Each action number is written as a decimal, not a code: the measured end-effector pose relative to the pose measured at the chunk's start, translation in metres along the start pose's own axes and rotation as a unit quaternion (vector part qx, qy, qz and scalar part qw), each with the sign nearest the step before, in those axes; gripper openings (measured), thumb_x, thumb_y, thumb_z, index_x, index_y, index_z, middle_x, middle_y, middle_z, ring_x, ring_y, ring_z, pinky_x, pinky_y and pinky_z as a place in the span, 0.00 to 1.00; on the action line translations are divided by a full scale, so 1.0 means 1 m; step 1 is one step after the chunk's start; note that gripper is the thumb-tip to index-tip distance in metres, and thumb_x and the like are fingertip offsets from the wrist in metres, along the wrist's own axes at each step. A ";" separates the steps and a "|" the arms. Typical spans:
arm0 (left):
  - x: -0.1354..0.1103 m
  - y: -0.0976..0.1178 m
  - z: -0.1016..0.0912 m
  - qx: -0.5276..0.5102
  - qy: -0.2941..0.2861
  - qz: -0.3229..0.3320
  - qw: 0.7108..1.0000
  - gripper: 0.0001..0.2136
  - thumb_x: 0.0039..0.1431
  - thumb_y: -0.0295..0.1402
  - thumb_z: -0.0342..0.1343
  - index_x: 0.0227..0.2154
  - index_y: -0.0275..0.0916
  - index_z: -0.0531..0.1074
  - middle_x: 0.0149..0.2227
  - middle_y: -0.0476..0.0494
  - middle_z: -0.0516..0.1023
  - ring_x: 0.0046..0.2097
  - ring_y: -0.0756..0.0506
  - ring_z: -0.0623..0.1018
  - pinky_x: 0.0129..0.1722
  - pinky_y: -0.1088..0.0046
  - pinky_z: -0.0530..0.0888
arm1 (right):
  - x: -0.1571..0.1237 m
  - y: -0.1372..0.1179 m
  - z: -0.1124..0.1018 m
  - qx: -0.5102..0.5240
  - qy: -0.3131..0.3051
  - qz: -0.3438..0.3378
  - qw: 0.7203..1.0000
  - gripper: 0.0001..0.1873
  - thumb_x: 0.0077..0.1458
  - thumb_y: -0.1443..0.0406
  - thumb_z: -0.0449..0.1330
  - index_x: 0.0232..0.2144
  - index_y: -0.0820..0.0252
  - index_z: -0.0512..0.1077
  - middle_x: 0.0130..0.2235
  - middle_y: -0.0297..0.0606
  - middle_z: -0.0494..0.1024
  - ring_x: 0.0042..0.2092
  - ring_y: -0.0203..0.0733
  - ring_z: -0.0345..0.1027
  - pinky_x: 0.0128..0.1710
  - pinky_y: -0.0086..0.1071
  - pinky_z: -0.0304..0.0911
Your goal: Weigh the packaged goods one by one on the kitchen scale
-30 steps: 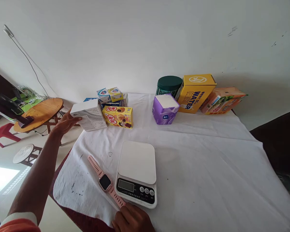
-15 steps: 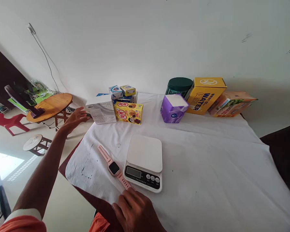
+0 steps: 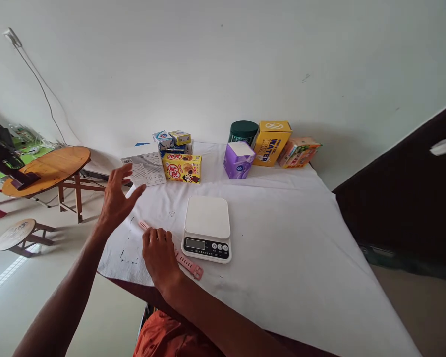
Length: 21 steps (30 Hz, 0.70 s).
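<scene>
My right hand (image 3: 158, 254) lies over the face of a pink watch (image 3: 189, 264) on the white tablecloth (image 3: 282, 238). Its fingers are bent down onto the watch, and the strap sticks out on both sides of the hand. Just right of it stands a white kitchen scale (image 3: 207, 223) with nothing on its plate. My left hand (image 3: 118, 198) hovers open with spread fingers above the cloth's left edge. It is a little in front of a white box (image 3: 144, 166) and does not touch it.
Along the back stand a yellow snack box (image 3: 182, 167), small cartons (image 3: 171, 139), a purple box (image 3: 238, 159), a green jar (image 3: 243, 131), a yellow box (image 3: 272, 143) and an orange pack (image 3: 299, 151). A round wooden table (image 3: 48, 168) and a stool (image 3: 17, 235) are on the left.
My left hand has let go of the white box and drawn back toward me. My right hand has moved from the table's near edge onto the pink watch. The view has pulled back.
</scene>
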<state>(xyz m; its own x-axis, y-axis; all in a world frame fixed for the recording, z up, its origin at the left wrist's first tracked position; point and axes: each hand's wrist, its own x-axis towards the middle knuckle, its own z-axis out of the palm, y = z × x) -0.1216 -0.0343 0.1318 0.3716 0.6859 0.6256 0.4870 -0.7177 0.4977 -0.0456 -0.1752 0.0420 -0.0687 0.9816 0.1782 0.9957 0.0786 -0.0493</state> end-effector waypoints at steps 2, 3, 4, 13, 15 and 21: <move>-0.012 0.015 0.009 -0.012 -0.057 0.034 0.998 0.27 0.60 0.40 0.64 0.61 0.44 0.65 0.56 0.38 0.72 0.56 0.38 0.77 0.52 0.55 0.78 | -0.013 0.003 -0.001 0.010 0.003 -0.028 1.000 0.18 0.65 0.73 0.52 0.54 0.70 0.71 0.47 0.52 0.75 0.46 0.53 0.68 0.45 0.49 0.68; -0.019 0.021 0.014 -0.020 -0.097 0.045 0.994 0.27 0.61 0.40 0.64 0.61 0.44 0.64 0.56 0.39 0.72 0.56 0.38 0.77 0.52 0.55 0.79 | -0.021 0.005 -0.002 0.014 0.005 -0.041 0.999 0.18 0.64 0.72 0.53 0.54 0.69 0.71 0.48 0.51 0.75 0.48 0.54 0.67 0.48 0.50 0.67; -0.027 0.025 0.020 -0.030 -0.142 0.048 0.988 0.28 0.61 0.40 0.64 0.62 0.45 0.63 0.57 0.39 0.72 0.56 0.38 0.77 0.52 0.55 0.79 | -0.029 0.007 -0.002 0.018 0.007 -0.052 0.998 0.18 0.64 0.71 0.54 0.55 0.69 0.71 0.49 0.51 0.74 0.49 0.54 0.66 0.50 0.52 0.67; -0.076 0.037 0.050 -0.072 -0.366 0.000 0.928 0.41 0.56 0.45 0.69 0.68 0.51 0.53 0.60 0.37 0.67 0.58 0.34 0.76 0.53 0.49 0.79 | -0.088 0.033 -0.004 0.069 0.029 -0.119 0.990 0.13 0.66 0.71 0.54 0.51 0.69 0.71 0.45 0.49 0.75 0.48 0.50 0.66 0.45 0.45 0.67; -0.084 0.038 0.053 -0.070 -0.373 0.008 0.925 0.46 0.54 0.44 0.71 0.69 0.52 0.49 0.63 0.35 0.64 0.59 0.33 0.75 0.55 0.47 0.78 | -0.103 0.049 -0.010 0.079 0.022 -0.159 0.984 0.12 0.65 0.71 0.54 0.49 0.69 0.72 0.45 0.47 0.75 0.48 0.49 0.65 0.46 0.44 0.65; -0.110 0.038 0.072 -0.053 -0.337 0.040 0.939 0.55 0.52 0.37 0.72 0.72 0.53 0.37 0.64 0.34 0.63 0.63 0.31 0.70 0.60 0.44 0.73 | -0.145 0.108 -0.033 0.144 -0.030 -0.203 0.968 0.17 0.59 0.68 0.59 0.51 0.64 0.70 0.51 0.43 0.76 0.51 0.49 0.64 0.50 0.42 0.61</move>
<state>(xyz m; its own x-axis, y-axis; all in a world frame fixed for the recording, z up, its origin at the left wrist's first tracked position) -0.0869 -0.1279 0.0387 0.8375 0.5229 0.1583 0.3681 -0.7542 0.5437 0.0741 -0.3151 0.0432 -0.4634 0.8669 0.1837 0.8271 0.4975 -0.2615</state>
